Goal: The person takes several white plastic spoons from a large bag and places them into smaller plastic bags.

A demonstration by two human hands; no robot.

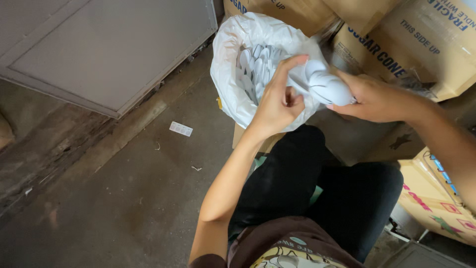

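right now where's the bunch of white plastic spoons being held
In the head view, the bunch of white spoons is right of centre, gripped in the right hand, beside the open white bag.

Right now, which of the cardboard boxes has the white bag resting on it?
The small plain box below the white bag, just in front of the person's knees. The other boxes are bigger, printed, and stacked behind and to the right.

Your view is dim and warm, lit softly from above your hands. The white bag (233, 74) just beyond them nearly blows out, the floor (124, 198) to their left sinks into murky shadow, and fine detail is soft.
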